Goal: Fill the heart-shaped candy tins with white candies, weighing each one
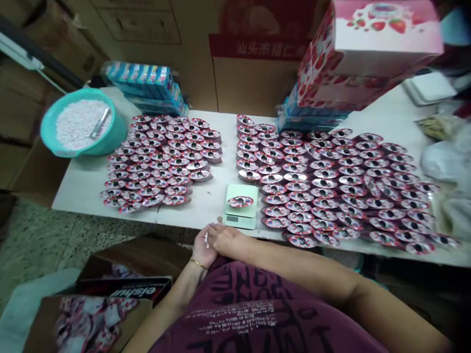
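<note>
White pieces [206, 240], a small cluster of them, lie in our left hand [202, 251], which is turned palm up and loosely cupped. Our right hand [227, 240] rests over the left hand's fingers with its own fingers bent; whether it pinches any of the pieces we cannot make out, since its back hides the fingertips.

To handle the pieces well, we would judge it best to keep the left palm level and its edges raised, so that none roll off between us and the desk [206, 201]. We should part them with small finger movements rather than a sweep, and work close to the scale [243, 190] so that any carry is short. The packet [240, 201] on the scale has a narrow mouth, so adding a few at a time would spill less, and the scale should be free of our touch when we read it.

As for where things lie, the pieces sit within our hands, at the near edge of the desk, just to the left of the scale's near corner. More white pieces fill the basin [119, 130], well apart from our hands, at the far left.
</note>
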The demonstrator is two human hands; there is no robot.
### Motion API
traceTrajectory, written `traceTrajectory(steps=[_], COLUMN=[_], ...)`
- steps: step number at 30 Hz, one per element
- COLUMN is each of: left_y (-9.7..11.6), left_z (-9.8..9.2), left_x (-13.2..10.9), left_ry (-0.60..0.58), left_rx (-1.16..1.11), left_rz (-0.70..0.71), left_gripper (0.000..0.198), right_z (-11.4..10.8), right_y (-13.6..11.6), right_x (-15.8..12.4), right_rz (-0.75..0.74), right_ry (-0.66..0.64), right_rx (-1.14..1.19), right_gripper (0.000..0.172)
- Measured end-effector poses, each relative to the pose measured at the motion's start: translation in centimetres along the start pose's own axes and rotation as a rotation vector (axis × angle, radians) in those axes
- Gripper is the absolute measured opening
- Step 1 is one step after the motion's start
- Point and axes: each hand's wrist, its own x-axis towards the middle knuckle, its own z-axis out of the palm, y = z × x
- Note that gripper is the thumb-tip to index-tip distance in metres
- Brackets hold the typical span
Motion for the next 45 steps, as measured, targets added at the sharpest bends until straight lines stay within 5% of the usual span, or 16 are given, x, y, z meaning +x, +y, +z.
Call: traceTrajectory(steps=[4, 10, 17, 24, 28, 34, 40, 45], left_y=[-2.1, -2.5, -0.4, 0.5, 0.3, -0.3, 0.0, 0.6], left_z=[-0.1, 0.8, 2.3, 1.7, 1.3, -0.2, -2.3, -2.1], left_x=[-0.3, 0.8, 1.9, 0.4, 0.1, 0.3, -0.7, -1.0], left_ry=[-0.019, -0.034, -0.078, -0.066, -0.110, -0.149, -0.063, -0.048], left_rx=[0.005, 0.059, 0.107, 0.089, 0.082, 0.105, 0.116, 0.084], left_rz=[-0.028, 0.025, 0.047, 0.074, 0.038, -0.059, -0.063, -0.032], left_gripper=[0.021, 0.018, 0.017, 0.016, 0.018, 0.023, 0.022, 0.022], right_z=[0.4, -1.4, -5.2, -6.2, -5.5, -0.9, 1.4, 1.3], right_y=[1.1, 2.7, 6.1, 8.4, 5.8, 0.2, 0.4, 0.3], right_x=[-1.3, -2.9, -3.1, -2.8, -3.3, -2.5, -0.9, -0.1], right_rz=[0.070, 0.045, 0.225, 0.249, 0.193, 0.008, 0.003, -0.081], right_ry=[0.077, 0.103, 0.436, 0.340, 0.334, -0.017, -0.117, -0.123], right_rx=[0.031, 0.054, 0.057, -0.281, -0.359, -0.497, -0.459, -0.465], right_gripper=[0.024, 0.014, 0.011, 0.022, 0.026, 0.019, 0.010, 0.011])
